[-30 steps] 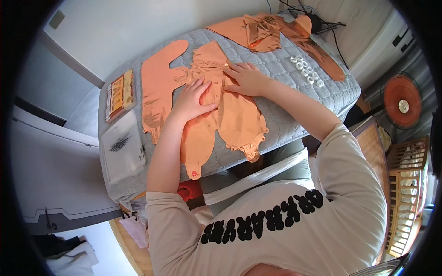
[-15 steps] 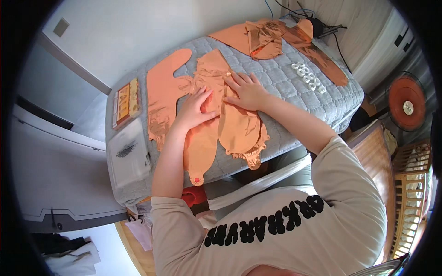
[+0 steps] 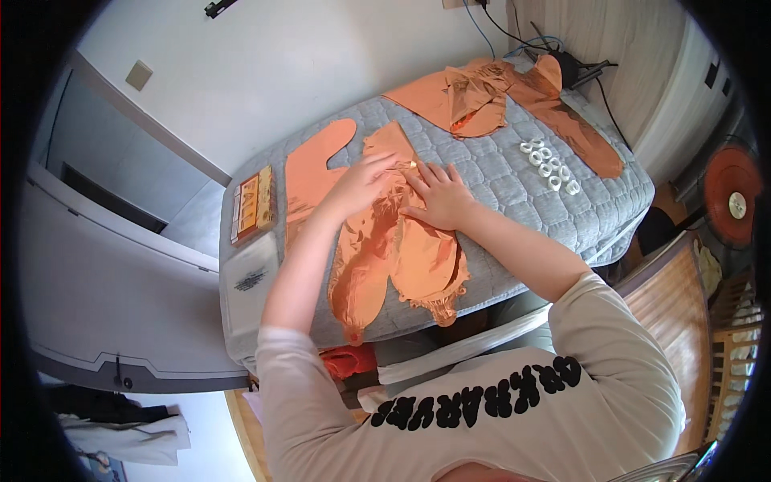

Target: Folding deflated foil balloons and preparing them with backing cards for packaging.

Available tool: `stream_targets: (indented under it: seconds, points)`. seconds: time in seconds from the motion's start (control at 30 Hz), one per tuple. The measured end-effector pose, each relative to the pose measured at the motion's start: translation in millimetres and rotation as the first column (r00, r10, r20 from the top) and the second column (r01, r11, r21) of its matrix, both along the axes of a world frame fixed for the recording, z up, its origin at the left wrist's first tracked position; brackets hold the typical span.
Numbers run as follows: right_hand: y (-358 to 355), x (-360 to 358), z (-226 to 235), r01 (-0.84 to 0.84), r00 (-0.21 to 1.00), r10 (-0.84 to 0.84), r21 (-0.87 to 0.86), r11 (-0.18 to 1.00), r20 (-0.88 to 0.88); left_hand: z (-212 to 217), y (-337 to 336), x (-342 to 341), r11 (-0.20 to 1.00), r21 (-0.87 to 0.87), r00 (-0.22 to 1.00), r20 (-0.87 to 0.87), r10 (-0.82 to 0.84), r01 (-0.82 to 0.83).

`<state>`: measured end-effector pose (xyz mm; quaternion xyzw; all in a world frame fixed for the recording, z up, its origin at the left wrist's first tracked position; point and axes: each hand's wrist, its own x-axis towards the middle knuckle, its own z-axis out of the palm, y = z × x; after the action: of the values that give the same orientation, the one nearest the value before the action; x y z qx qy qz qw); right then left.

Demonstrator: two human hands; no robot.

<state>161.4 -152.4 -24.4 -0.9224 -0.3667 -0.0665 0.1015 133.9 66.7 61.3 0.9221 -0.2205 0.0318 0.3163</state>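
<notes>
Flat, deflated orange foil balloons (image 3: 401, 257) lie overlapped on a grey quilted pad (image 3: 498, 181). My left hand (image 3: 361, 183) rests on their upper part, its fingertips pinched on a thin pale stick (image 3: 408, 165) at the balloon's edge. Beside it, my right hand (image 3: 438, 197) lies flat on the foil with fingers spread, holding nothing. Another long orange foil shape (image 3: 309, 173) lies just left of my left hand.
More crumpled orange foil pieces (image 3: 474, 92) lie at the pad's far end, with several small white rings (image 3: 550, 165) near them. A flat orange box (image 3: 253, 205) and a white packet (image 3: 250, 277) sit on the left. Cables (image 3: 582, 68) and a red fan (image 3: 731, 205) are at the right.
Both hands have slid up the foil balloons, away from my body. My left hand went from pressing flat to pinching the thin stick.
</notes>
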Motion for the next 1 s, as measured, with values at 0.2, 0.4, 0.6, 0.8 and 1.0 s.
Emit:
stream_targets:
  seconds: [0.2,0.4,0.6,0.8,1.0]
  points:
    - [14,-8,13,-0.026,0.999,0.025,-0.035,0.999,-0.045,-41,-1,79,0.875,0.479,0.934,0.338,-0.114,-0.066]
    - [3,-1,5,0.001,0.999,-0.002,-0.024,1.000,-0.051,-53,-13,94,0.936,0.347,0.985,0.172,-0.012,-0.049]
    - [7,-3,10,-0.014,0.997,0.010,-0.051,0.999,-0.079,-67,-7,99,0.991,0.114,0.994,0.098,0.052,-0.063]
    - [7,-4,12,-0.018,0.994,0.011,-0.073,0.997,-0.106,-68,-8,99,0.996,0.076,0.992,0.120,0.036,-0.045]
    - [7,-4,12,-0.027,0.995,0.021,-0.068,0.997,-0.100,-73,-4,104,0.945,0.293,0.973,0.215,0.084,-0.146]
